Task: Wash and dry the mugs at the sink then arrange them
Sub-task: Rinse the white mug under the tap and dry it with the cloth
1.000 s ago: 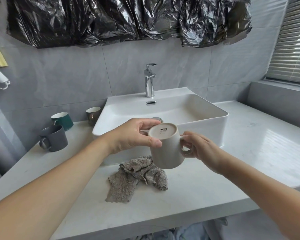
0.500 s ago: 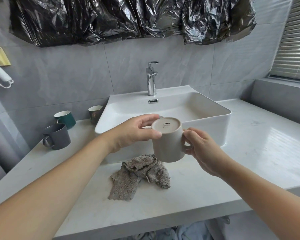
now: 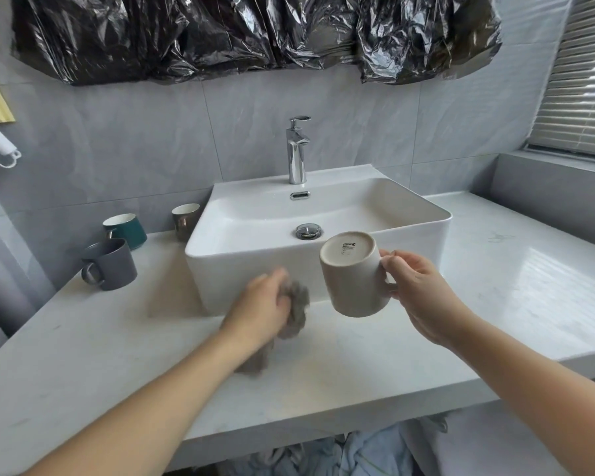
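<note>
Now, head view: at the sink (image 3: 323,249), mid-task, drying looks like the step in hand.
Mug (image 3: 354,274): held in the air in front of the sink's near wall, above the counter (image 3: 495,304), tipped so its base faces me and its mouth points down and away.
Right hand (image 3: 416,297): my fingers are curled round the mug's handle, on the mug's right side.
Left hand (image 3: 265,304): my fingers are bunched round the cloth (image 3: 298,309), which is blurred; its tail trails down toward the counter.
Key relation: the cloth sits just left of the mug and a little lower, not touching it; my left hand is the nearer one to the mug's bare wall.
Long axis: runs from the base near me, slanting down to the mouth, so I judge the cloth must come in from the left or from below.
Writing: a printed IKEA mark on the base; the smaller lines under it are too small to read.
Other mugs: grey mug (image 3: 112,264), green mug (image 3: 126,230) and brown mug (image 3: 185,219) stand upright on the counter left of the sink, well apart from my hands.
Tap (image 3: 298,149): no water visible.
</note>
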